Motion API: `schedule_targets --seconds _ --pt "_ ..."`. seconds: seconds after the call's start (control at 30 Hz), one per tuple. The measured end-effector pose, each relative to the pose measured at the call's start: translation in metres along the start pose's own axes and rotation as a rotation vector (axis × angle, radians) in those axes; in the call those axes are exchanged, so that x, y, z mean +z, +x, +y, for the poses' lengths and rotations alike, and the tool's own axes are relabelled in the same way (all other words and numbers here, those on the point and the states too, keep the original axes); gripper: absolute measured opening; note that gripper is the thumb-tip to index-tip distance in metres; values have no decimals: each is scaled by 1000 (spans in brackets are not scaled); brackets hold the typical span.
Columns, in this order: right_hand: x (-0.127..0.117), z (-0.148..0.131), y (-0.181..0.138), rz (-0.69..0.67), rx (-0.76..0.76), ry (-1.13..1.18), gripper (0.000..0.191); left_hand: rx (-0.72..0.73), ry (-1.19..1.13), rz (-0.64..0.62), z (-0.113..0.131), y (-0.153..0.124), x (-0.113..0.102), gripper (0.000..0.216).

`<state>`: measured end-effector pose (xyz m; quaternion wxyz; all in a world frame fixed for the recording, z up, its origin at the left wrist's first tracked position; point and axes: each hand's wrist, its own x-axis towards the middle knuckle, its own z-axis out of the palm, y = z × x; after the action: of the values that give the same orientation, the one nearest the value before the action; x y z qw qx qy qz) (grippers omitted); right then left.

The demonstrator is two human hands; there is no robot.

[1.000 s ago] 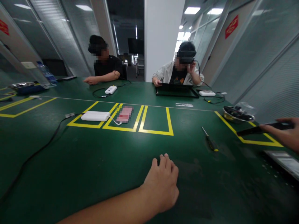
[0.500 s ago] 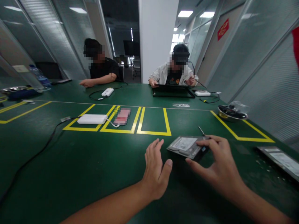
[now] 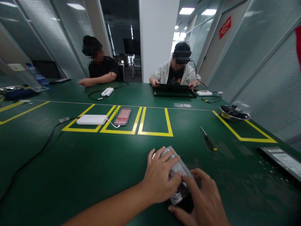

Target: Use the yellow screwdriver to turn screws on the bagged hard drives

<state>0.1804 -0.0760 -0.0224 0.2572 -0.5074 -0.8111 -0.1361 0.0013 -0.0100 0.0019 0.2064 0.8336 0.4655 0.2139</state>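
A silver-grey rectangular metal device with a smooth, moulded top point(image 3: 183, 168) is at the lower middle of the view, slanting from eleven toward five o'clock, under the person's left hand point(image 3: 161, 175) and right hand point(image 3: 202, 197). The left fingers are spread across its top. The right thumb and forefinger stand well apart around its near end; whether either hand clamps it cannot be told. The surface point(image 3: 94, 179) is matt dark green, marked with flat yellow tape frames point(image 3: 155, 134). From the device, a slim screwdriver with a dark, yellow-ended handle point(image 3: 210, 142) lies between one and two o'clock; beyond it sits a shiny round metal bowl of black items point(image 3: 231, 119). A flat dark-edged slab with a pale label point(image 3: 283, 160) lies near three o'clock, and a glossy white oblong block point(image 3: 92, 119) at ten.

Half a second ago the right hand alone held the device, tilted, partly hiding the screwdriver, and the left palm was free. Now the screwdriver shows whole, and both hands are on the device.
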Motion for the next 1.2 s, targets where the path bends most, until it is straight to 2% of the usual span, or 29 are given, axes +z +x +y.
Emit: schedule_targets --seconds 0.13,0.23,0.33,0.4,0.47,0.5,0.53,0.57,0.6,0.7,0.8,0.9,1.2 --pt "7 -6 -2 12 -51 37 52 52 7 -39 -8 4 1 42" --pt "10 -14 -4 20 -86 107 42 114 18 -65 -15 9 -1 47" --pt "2 -16 -3 -25 -119 189 39 176 42 -86 -19 13 -4 51" --pt "-8 -7 0 -94 -122 264 35 196 58 -98 -19 15 -6 51" --pt "-19 18 5 -181 -52 308 28 206 77 -105 -17 15 -8 51" --pt "-23 38 8 -203 38 266 23 210 87 -108 -16 15 -8 51" --pt "-26 62 10 -170 100 200 21 212 98 -109 -14 14 -9 51" --pt "-27 90 11 -129 151 111 23 216 108 -111 -13 14 -9 50" --pt "-28 119 11 -151 209 3 27 221 118 -114 -11 13 -10 50" --pt "-28 205 4 -306 325 -296 36 230 140 -118 -9 12 -10 50" --pt "-27 259 -8 -429 419 -406 41 232 147 -115 -10 11 -9 51" --pt "-27 276 -14 -480 453 -386 40 232 140 -117 -10 11 -9 52" --pt "-34 277 -9 -513 563 -321 32 245 143 -126 -12 12 -9 55"
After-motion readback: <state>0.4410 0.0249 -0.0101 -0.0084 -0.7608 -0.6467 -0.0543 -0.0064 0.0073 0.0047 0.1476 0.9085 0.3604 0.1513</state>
